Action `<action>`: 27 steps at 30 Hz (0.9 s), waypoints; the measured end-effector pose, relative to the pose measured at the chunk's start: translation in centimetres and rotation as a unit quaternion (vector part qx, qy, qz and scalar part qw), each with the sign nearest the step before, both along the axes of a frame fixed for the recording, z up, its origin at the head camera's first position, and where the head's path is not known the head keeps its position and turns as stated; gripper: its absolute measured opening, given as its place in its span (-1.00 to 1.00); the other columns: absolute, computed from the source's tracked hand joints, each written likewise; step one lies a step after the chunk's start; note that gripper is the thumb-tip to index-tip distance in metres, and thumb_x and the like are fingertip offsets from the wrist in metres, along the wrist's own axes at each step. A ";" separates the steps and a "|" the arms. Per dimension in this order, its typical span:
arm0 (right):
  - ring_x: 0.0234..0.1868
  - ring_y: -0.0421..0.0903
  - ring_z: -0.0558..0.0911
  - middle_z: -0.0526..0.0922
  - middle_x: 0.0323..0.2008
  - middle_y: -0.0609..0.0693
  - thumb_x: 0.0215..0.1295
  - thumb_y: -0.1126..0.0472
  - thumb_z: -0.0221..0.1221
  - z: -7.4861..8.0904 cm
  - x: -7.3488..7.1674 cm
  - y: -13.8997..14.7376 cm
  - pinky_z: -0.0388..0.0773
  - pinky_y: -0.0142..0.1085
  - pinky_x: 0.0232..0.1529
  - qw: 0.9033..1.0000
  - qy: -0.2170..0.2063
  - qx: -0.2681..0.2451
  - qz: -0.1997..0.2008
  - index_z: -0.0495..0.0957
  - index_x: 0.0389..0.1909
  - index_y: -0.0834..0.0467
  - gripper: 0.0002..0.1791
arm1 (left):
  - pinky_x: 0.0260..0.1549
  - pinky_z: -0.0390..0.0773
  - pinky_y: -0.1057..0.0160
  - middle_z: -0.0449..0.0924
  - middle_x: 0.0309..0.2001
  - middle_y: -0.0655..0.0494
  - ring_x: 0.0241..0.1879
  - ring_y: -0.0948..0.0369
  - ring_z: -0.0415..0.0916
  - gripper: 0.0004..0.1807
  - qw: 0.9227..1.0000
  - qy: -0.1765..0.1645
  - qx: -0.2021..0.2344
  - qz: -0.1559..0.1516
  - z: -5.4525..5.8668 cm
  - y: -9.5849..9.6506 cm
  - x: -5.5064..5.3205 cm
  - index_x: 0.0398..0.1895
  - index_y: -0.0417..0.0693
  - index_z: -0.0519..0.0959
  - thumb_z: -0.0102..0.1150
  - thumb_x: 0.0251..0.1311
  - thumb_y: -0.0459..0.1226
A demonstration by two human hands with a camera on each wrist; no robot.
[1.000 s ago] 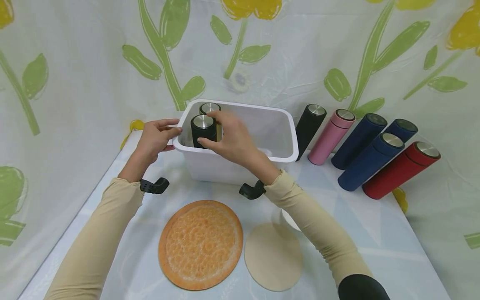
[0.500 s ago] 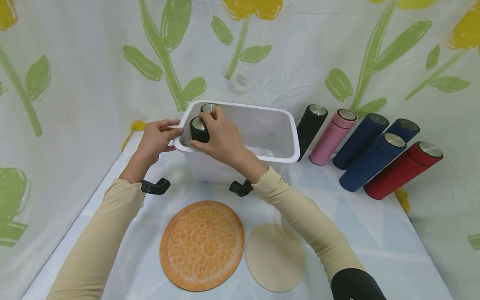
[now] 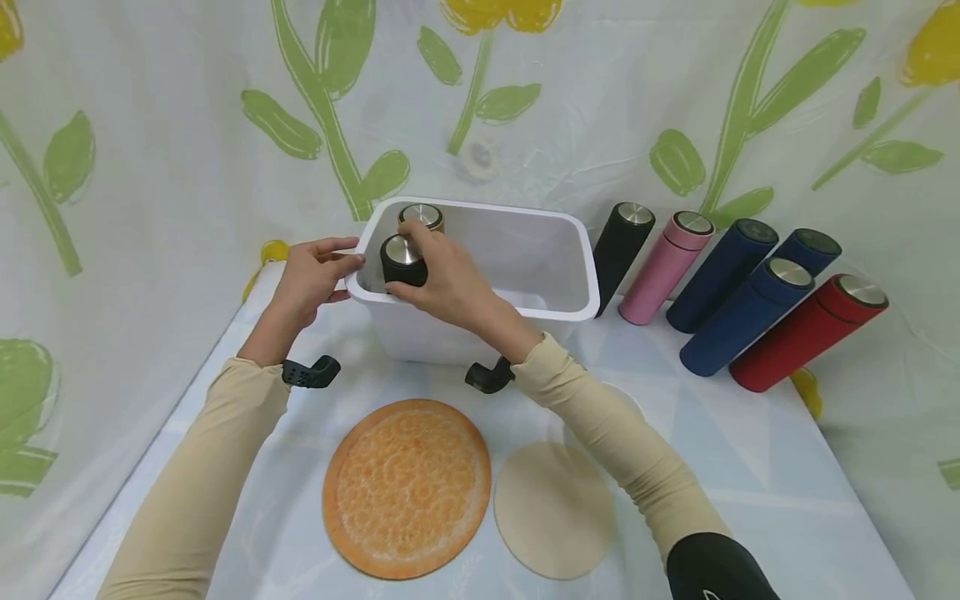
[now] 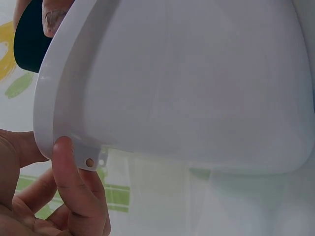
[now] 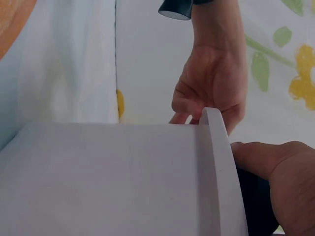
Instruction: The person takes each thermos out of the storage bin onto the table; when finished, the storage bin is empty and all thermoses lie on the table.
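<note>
Near the left end of the white plastic bin, my right hand holds a black thermos bottle with a steel-topped lid. Its thumb lies on the near side and a finger reaches over by the lid; the bottle's lower part is hidden inside the bin. Just behind it stands another steel-lidded bottle. My left hand grips the bin's left end, and in the left wrist view a fingertip presses on the white rim. In the right wrist view, the bin wall covers much of the scene.
Right of the bin stand a black bottle, a pink bottle, several blue bottles and a red bottle. In front lie a round bread-patterned mat and a plain beige disc. A patterned curtain hangs behind.
My right hand has shifted a little left and closed in round the black thermos bottle, which sits slightly lower in the bin. My left hand has stayed at the rim.
</note>
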State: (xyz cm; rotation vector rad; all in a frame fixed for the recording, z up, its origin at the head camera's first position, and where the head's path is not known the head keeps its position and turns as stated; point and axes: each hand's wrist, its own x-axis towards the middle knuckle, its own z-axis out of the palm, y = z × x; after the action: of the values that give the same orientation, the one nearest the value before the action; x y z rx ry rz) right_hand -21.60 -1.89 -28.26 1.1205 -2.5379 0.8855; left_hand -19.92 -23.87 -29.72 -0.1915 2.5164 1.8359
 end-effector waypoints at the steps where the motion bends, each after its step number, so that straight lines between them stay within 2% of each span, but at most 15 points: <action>1: -0.07 -0.10 0.54 0.56 0.05 0.06 0.18 0.05 0.44 -0.1 0.0 0.2 0.47 -0.28 -0.02 1.000 -0.001 -0.010 0.005 0.32 0.28 0.20 -0.26 | -0.27 0.67 0.32 0.45 0.28 -0.20 0.18 -0.09 0.48 -0.45 1.000 0.000 0.001 0.002 0.0 0.0 0.0 0.44 -0.08 0.38 0.15 0.43 -0.19; 6: -0.07 -0.12 0.55 0.56 0.13 0.06 0.15 0.10 0.46 -0.6 0.1 2.0 0.47 -0.30 0.01 0.999 -0.010 -0.052 0.000 0.35 0.26 0.21 -0.28 | -0.22 0.68 0.26 0.46 0.27 -0.19 0.15 -0.07 0.50 -0.45 1.000 -0.004 -0.002 0.004 -0.3 0.4 -0.1 0.43 -0.09 0.39 0.15 0.43 -0.18; 13: -0.03 -0.10 0.57 0.60 0.09 0.03 0.12 0.11 0.48 -0.6 0.5 4.7 0.50 -0.25 0.02 0.997 -0.015 -0.077 -0.024 0.39 0.22 0.19 -0.30 | -0.21 0.68 0.24 0.46 0.26 -0.21 0.14 -0.07 0.50 -0.44 1.000 -0.006 -0.004 0.006 -1.1 0.3 0.2 0.43 -0.09 0.39 0.16 0.42 -0.15; 18: -0.01 -0.09 0.59 0.62 0.06 0.06 0.12 0.14 0.48 -0.1 1.0 6.4 0.51 -0.23 0.00 0.994 -0.011 -0.105 -0.024 0.40 0.21 0.19 -0.32 | -0.22 0.68 0.25 0.45 0.27 -0.22 0.14 -0.09 0.50 -0.43 1.000 -0.008 -0.012 0.012 -0.8 0.0 0.4 0.44 -0.08 0.38 0.16 0.42 -0.16; 24: 0.05 -0.11 0.57 0.62 0.07 0.07 0.08 0.22 0.49 0.8 1.7 8.9 0.50 -0.22 0.05 0.987 0.029 -0.155 -0.023 0.39 0.23 0.25 -0.29 | -0.23 0.68 0.26 0.46 0.26 -0.22 0.13 -0.09 0.51 -0.45 1.000 0.000 -0.007 0.009 0.0 0.3 0.2 0.43 -0.10 0.39 0.16 0.42 -0.17; 27: 0.00 -0.09 0.60 0.62 0.05 0.08 0.06 0.23 0.51 1.1 2.1 10.0 0.60 -0.24 -0.14 0.983 0.058 -0.171 -0.029 0.40 0.22 0.26 -0.28 | -0.24 0.68 0.28 0.45 0.27 -0.21 0.13 -0.08 0.50 -0.45 1.000 -0.004 -0.007 0.012 0.2 0.4 0.3 0.43 -0.09 0.39 0.15 0.42 -0.17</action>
State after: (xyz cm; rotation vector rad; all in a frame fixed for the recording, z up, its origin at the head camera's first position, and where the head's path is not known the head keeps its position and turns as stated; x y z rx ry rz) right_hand -19.54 8.09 -27.15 0.9565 -2.2031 1.1498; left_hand -19.59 -23.52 -29.53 -0.2307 2.5342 1.8227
